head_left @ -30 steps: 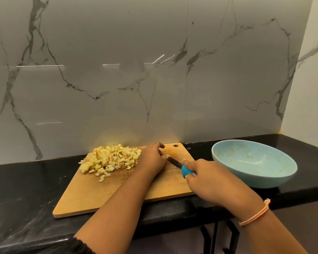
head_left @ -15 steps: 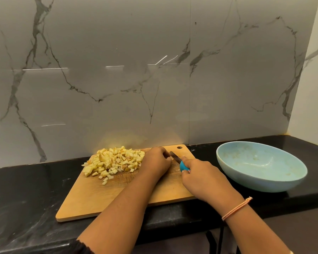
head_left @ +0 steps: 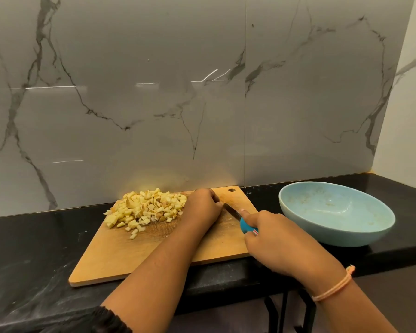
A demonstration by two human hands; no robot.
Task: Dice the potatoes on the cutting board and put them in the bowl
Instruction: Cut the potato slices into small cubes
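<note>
A heap of diced potato lies on the far left part of the wooden cutting board. My left hand rests curled on the board just right of the heap; whatever is under its fingers is hidden. My right hand grips a knife with a blue handle, forefinger along its back. The dark blade points toward the fingers of my left hand. A light blue bowl stands right of the board, with only smears and crumbs inside.
Board and bowl sit on a black counter against a grey marble wall. The board's near edge lies close to the counter's front edge. A black metal frame shows below the counter.
The knife blade has stayed by my left fingers while my right hand shifted a little along the board. My left hand stays in place beside the heap.
</note>
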